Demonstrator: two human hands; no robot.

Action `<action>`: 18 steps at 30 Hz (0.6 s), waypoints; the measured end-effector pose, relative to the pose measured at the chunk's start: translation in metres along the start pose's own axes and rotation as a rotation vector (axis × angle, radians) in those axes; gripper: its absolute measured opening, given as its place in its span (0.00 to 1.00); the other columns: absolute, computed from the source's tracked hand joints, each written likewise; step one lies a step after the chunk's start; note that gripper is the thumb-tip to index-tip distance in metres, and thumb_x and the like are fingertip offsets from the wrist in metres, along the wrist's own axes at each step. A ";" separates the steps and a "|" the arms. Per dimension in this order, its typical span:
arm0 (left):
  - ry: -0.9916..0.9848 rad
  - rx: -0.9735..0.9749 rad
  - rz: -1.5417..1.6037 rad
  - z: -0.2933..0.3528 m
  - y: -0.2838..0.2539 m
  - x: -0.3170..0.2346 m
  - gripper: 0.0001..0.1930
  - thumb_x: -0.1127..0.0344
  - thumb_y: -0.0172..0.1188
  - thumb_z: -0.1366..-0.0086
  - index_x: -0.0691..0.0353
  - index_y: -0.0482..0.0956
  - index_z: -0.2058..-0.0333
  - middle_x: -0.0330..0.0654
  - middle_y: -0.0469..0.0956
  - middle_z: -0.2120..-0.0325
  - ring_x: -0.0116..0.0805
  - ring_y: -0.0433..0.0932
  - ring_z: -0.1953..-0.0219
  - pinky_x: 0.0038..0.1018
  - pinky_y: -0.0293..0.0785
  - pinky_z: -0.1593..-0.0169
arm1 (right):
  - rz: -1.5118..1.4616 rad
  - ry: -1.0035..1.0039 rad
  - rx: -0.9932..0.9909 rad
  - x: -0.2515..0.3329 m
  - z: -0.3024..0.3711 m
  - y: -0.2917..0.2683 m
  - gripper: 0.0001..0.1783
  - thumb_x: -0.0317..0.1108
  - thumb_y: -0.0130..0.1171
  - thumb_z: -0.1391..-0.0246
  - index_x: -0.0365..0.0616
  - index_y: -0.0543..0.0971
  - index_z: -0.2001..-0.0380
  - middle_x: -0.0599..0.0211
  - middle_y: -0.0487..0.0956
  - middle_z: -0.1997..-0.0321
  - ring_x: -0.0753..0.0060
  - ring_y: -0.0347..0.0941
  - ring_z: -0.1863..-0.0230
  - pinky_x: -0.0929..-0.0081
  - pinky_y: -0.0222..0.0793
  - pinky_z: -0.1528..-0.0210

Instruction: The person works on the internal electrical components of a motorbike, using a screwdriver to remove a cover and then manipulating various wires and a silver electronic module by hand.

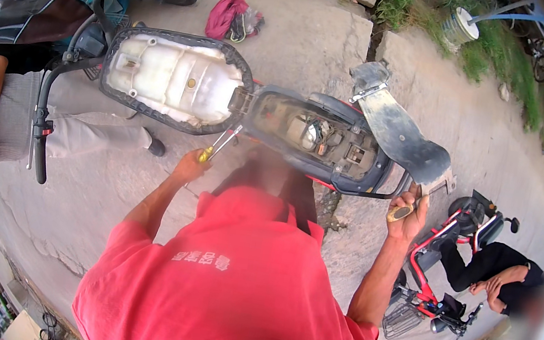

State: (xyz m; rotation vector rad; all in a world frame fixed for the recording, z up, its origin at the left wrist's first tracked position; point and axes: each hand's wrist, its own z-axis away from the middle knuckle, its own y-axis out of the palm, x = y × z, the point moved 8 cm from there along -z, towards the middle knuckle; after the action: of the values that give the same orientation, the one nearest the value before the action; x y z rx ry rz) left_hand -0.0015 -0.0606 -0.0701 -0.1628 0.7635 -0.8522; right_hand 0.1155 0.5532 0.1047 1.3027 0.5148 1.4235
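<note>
I look down from far off through the head camera, and the bike (336, 107) lies right across the middle. Its seat (183, 81) is tipped up toward the bars, so its white belly shows with a black rim all round. That part is done. The bin (357, 155) under the seat has no cover on it, and I can see dust and some bits inside, too small for me to name.

The left hand (192, 167) has its fingers wrapped around a yellow tool (206, 154). Two thin shiny rods stick out from there, up to just beside the hinge end of the seat. I cannot tell if that is one tool or two.

The right hand (410, 218) is by the tail of the bike. Its fingers curl around a tan knob (400, 213), which looks like the end of a handle. Its fingertips are close to the metal end of a long grey flap (399, 132). The flap slants across the tail, and I cannot see if it is loose or fixed.

I think the job is about half way. The seat is not down, the bin is bare, and the flap does not lie neatly in line with the bike.
</note>
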 end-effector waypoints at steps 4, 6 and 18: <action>-0.005 -0.052 -0.008 0.005 0.021 0.003 0.16 0.59 0.67 0.33 0.63 0.79 0.55 0.41 0.81 0.72 0.31 0.79 0.73 0.32 0.78 0.64 | 0.014 0.081 -0.009 0.009 -0.048 -0.015 0.22 0.44 0.51 0.22 0.43 0.75 0.35 0.63 0.78 0.34 0.75 0.73 0.59 0.73 0.72 0.58; -0.030 -0.061 0.028 0.011 0.030 -0.018 0.16 0.59 0.68 0.33 0.62 0.79 0.54 0.40 0.81 0.72 0.30 0.79 0.73 0.32 0.77 0.64 | 0.052 0.108 0.000 0.017 -0.084 -0.019 0.22 0.45 0.51 0.22 0.43 0.74 0.35 0.63 0.78 0.34 0.74 0.73 0.59 0.73 0.73 0.58; -0.088 0.151 -0.200 0.034 0.161 -0.034 0.17 0.51 0.63 0.31 0.54 0.81 0.50 0.54 0.85 0.54 0.60 0.83 0.49 0.48 0.79 0.47 | 0.176 0.392 0.091 -0.036 -0.314 -0.061 0.22 0.45 0.58 0.26 0.43 0.75 0.38 0.64 0.78 0.37 0.73 0.74 0.57 0.70 0.74 0.57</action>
State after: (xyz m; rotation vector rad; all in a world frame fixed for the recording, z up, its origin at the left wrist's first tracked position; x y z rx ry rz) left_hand 0.1062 0.0656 -0.0942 -0.1424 0.6047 -1.0816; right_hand -0.1466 0.6456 -0.0581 1.1640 0.7458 1.8357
